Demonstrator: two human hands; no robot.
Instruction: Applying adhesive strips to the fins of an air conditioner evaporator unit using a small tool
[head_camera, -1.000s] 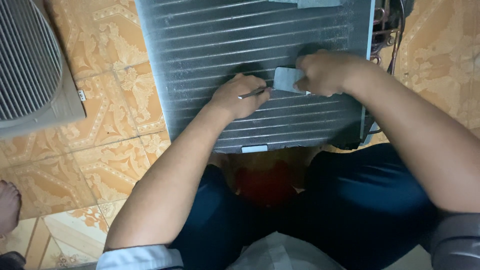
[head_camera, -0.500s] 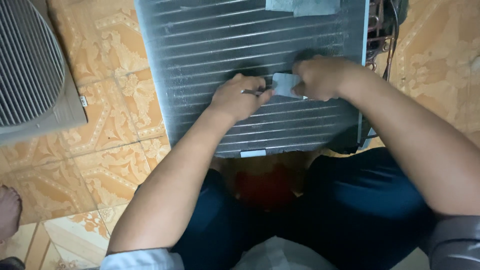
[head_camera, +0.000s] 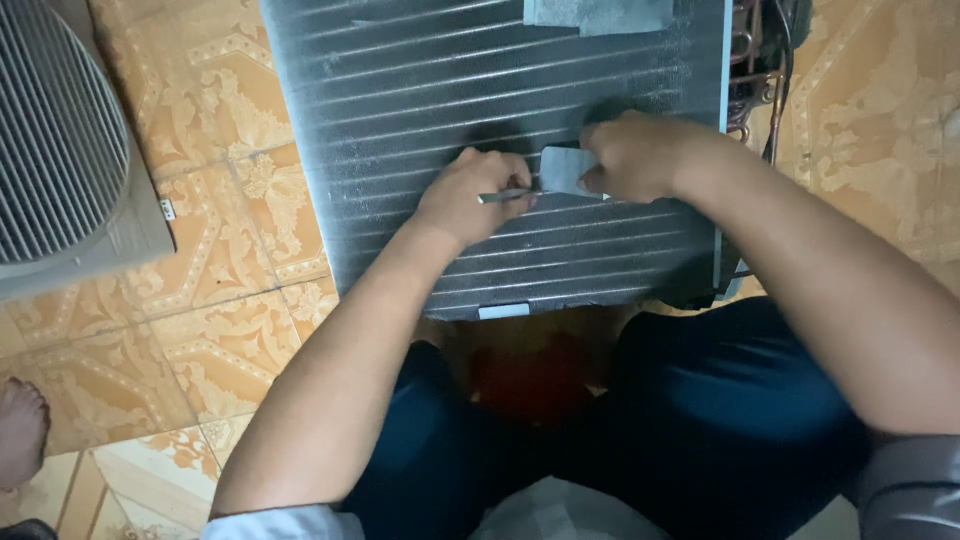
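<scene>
Patterned orange and cream floor tiles (head_camera: 215, 350) lie under everything, and a finned grey coil panel (head_camera: 400, 90) rests flat on them in front of the seated person. On that panel, the left hand (head_camera: 475, 195) is curled shut, its fingers pinching a thin metal tool (head_camera: 505, 196) that lies nearly level along the fins and points toward the other hand. Just beside it, the right hand (head_camera: 635, 155) is also closed, thumb and fingers gripping a small flat grey card (head_camera: 562, 170) whose near edge meets the tip of the tool; whether the card touches the fins I cannot tell. Both hands sit close together over the middle of the panel, with rows of horizontal fins running away from them on every side. Beyond the hands, at the far edge of the panel, lies a pale grey patch (head_camera: 600, 14), cut off by the frame. Past the right hand, at the panel's end, bent copper tubes (head_camera: 745, 60) and dark cables bunch up. On the side nearer the person than the hands, a small light tab (head_camera: 503, 311) sits on the panel's edge, and below it the person's knees in dark blue trousers (head_camera: 720, 410) spread apart. Well out beyond the left hand stands a grey slotted fan grille (head_camera: 55, 140), and a bare foot (head_camera: 20, 430) shows at the frame's edge.
</scene>
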